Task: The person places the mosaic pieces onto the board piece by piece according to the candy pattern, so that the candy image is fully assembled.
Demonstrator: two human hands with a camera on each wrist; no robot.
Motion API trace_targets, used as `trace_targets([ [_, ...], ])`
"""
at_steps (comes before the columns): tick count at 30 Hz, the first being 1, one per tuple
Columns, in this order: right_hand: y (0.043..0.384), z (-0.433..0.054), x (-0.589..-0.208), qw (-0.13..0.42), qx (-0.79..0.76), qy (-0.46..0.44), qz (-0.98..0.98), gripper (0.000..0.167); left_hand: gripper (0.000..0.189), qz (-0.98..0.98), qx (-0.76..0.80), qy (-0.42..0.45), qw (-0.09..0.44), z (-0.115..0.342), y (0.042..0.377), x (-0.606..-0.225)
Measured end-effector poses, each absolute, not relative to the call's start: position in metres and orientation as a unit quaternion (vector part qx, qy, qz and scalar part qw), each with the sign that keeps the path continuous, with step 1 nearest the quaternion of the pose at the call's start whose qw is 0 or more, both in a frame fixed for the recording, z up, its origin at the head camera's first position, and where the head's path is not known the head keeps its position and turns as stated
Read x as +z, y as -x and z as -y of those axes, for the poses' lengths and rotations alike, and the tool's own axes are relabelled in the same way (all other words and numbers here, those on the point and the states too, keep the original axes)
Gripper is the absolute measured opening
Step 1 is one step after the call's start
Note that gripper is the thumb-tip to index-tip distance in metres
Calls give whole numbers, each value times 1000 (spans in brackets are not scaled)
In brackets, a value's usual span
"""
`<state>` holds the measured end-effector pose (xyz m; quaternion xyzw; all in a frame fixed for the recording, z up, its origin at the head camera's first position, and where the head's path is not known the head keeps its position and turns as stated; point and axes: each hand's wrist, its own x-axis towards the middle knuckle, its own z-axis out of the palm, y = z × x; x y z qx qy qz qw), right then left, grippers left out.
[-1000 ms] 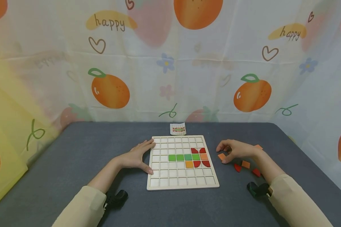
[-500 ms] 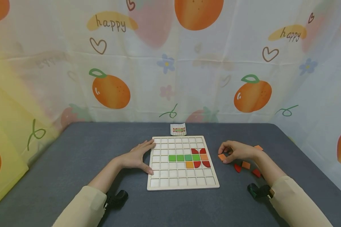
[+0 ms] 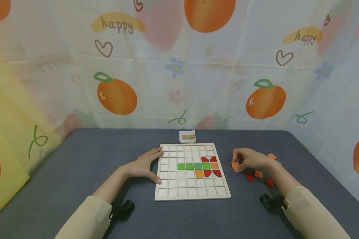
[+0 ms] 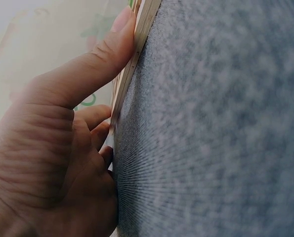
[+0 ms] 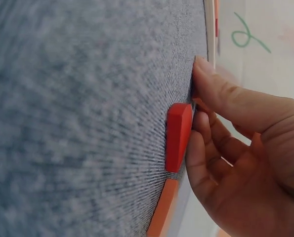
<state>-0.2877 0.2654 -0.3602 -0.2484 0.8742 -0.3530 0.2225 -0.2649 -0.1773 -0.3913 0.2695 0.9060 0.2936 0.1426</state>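
Note:
A pale wooden grid board (image 3: 182,182) lies mid-table. It bears a row of green squares (image 3: 189,166), orange squares (image 3: 199,173) and several red rounded pieces (image 3: 217,173) on its right side. My left hand (image 3: 142,165) rests spread against the board's left edge, thumb and fingertips touching its rim. To the right of the board, my right hand (image 3: 251,159) pinches a small orange square tile (image 3: 234,165) at the table surface. In the right wrist view that tile is hidden behind the fingers, and a red rounded piece (image 5: 178,138) sits close by the fingertips.
Loose pieces lie around my right hand: an orange tile (image 3: 258,174), a red piece (image 3: 270,182) and another orange tile (image 3: 272,156) behind the wrist. A small printed pattern card (image 3: 187,136) touches the board's far side. A patterned curtain (image 3: 179,83) stands behind the table.
My right hand has shifted slightly right, and the orange tile at its fingertips has turned to sit squarer. My left hand and the board stay in place.

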Motion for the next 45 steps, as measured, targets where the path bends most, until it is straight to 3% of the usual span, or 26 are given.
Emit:
trace_targets([
  [6, 289, -264, -360, 162, -309, 231, -908, 26, 120, -904, 295, -276, 143, 177, 264, -390],
  [16, 285, -244, -349, 116, -359, 241, -894, 20, 120, -906, 294, -271, 142, 177, 264, -389],
  [25, 277, -207, -347, 127, -379, 264, -878, 25, 120, -903, 297, -276, 140, 177, 264, -391],
  [45, 259, -131, -352, 114, -365, 333, -862, 11, 119, -903, 299, -276, 139, 177, 264, -391],
])
